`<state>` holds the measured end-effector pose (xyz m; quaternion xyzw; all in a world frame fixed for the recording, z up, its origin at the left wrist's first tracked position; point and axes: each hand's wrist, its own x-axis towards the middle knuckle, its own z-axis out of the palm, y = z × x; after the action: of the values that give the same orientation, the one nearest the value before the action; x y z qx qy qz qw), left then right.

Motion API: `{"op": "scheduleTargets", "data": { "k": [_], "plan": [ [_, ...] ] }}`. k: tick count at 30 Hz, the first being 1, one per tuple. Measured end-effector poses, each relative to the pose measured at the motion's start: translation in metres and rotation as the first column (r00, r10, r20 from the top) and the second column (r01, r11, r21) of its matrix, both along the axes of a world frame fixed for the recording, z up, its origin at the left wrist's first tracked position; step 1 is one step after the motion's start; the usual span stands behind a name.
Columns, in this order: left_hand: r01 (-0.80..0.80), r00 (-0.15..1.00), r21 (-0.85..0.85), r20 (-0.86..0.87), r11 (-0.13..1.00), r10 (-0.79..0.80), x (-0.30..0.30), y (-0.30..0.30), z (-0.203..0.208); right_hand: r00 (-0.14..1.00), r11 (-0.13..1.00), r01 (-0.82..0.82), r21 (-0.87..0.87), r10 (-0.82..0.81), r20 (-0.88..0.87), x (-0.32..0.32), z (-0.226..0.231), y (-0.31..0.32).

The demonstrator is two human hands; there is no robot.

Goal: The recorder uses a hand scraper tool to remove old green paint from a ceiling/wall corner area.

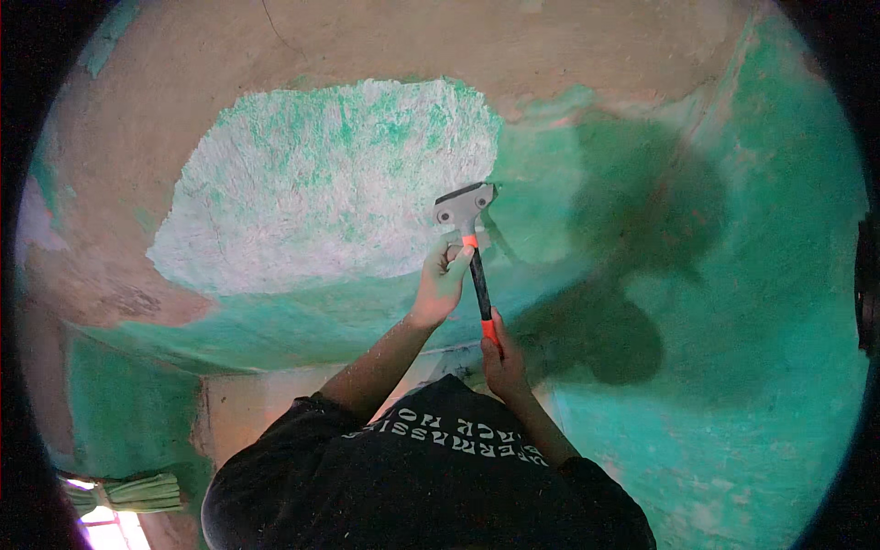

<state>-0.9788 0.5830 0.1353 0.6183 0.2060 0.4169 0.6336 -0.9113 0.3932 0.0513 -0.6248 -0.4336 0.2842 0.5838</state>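
A long-handled scraper (480, 286) with a wide grey head and a black and orange handle is raised in front of me. My left hand (441, 281) is closed around the upper handle, just below the head. Lower down, my right hand (504, 364) grips the orange end of the handle. The scraper's head lies over the right edge of a rough whitish patch (312, 197) with green flecks, where it borders green paint (541, 174). Whether the blade touches the surface I cannot tell.
Bare brown plaster (385, 41) surrounds the far side of the patch. Dark shadows fall on the green surface at right. At lower left, a tied green curtain (137, 494) hangs by a bright window (115, 532). A dark object (864, 284) sits at the right rim.
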Motion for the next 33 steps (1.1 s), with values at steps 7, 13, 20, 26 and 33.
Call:
{"op": "scheduleTargets", "data": {
  "k": [7, 13, 20, 26, 33],
  "plan": [
    [-0.022, 1.000, 0.022, 0.008, 0.999, 0.022, 0.003, -0.001, 0.002, 0.998, 0.999, -0.004, -0.042, 0.002, -0.067, -0.006, 0.019, -0.003],
    [-0.032, 0.999, -0.026, -0.018, 0.999, 0.032, 0.000, -0.003, -0.008, 1.000, 0.999, -0.015, -0.044, 0.015, -0.003, -0.001, -0.002, -0.003],
    [-0.005, 1.000, -0.084, 0.010, 0.996, 0.005, -0.001, -0.005, -0.010, 0.999, 0.997, -0.003, -0.082, 0.007, 0.047, -0.001, 0.008, -0.008],
    [0.071, 0.996, -0.041, -0.050, 0.997, -0.073, 0.019, -0.002, 0.004, 0.986, 0.995, 0.099, 0.002, -0.098, 0.135, 0.011, -0.028, -0.019],
    [0.174, 0.981, -0.063, -0.080, 0.983, -0.179, 0.042, 0.006, 0.018, 0.867, 0.999, 0.028, 0.033, -0.008, -0.499, 0.005, 0.022, -0.012]
  ]
}}
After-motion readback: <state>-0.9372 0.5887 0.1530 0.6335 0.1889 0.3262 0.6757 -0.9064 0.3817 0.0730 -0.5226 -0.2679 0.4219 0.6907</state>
